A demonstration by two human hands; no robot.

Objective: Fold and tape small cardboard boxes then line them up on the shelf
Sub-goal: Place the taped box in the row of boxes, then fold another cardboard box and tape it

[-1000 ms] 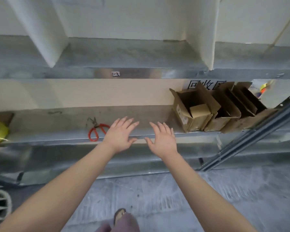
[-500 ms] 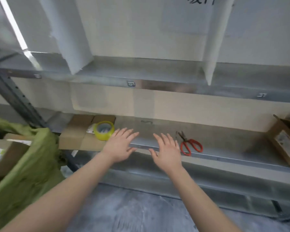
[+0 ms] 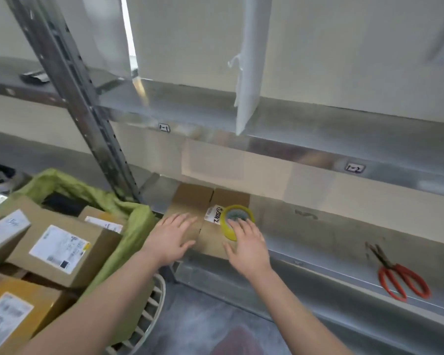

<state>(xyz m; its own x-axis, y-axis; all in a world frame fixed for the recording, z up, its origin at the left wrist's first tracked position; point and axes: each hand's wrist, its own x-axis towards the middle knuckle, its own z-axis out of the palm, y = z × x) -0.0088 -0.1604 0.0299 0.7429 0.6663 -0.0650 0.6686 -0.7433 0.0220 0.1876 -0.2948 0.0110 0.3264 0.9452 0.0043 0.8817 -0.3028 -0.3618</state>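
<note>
Cardboard (image 3: 190,201), still flat and unfolded, lies at the left end of the lower shelf (image 3: 318,242). On its right half sits a yellow tape roll (image 3: 228,234). The left hand (image 3: 171,237) is over the left half of the cardboard with straight, spread fingers that grasp nothing. The right hand (image 3: 249,248) is over the tape roll, its fingers also released; I cannot tell if they touch it. Orange scissors (image 3: 395,267) lie well to the right of the cardboard.

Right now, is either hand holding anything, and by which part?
Nothing is held. The left hand is open over the flat cardboard, the right hand over the tape roll.
</note>
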